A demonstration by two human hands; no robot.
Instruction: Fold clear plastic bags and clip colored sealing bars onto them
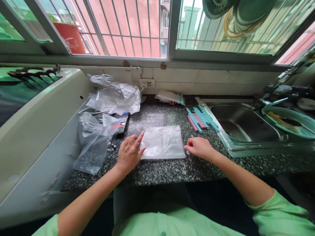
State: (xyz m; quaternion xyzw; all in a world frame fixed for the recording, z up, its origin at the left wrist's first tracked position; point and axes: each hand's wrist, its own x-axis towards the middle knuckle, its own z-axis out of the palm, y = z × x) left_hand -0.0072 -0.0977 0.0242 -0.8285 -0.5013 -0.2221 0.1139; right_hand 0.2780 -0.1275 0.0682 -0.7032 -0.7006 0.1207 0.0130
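A flat clear plastic bag (162,141) lies on the speckled granite counter (172,168) in front of me. My left hand (129,153) rests at the bag's left edge, fingers stretched out and the index finger lying on the plastic. My right hand (199,147) sits at the bag's lower right corner with its fingers curled together, pinching at the bag's edge.
Crumpled clear bags (114,96) and another loose bag (94,141) lie to the left, partly over a phone (121,122). Blue and pink sticks (200,118) lie by a steel sink (242,126). A green basket (290,118) sits at right, a wall socket (147,83) behind.
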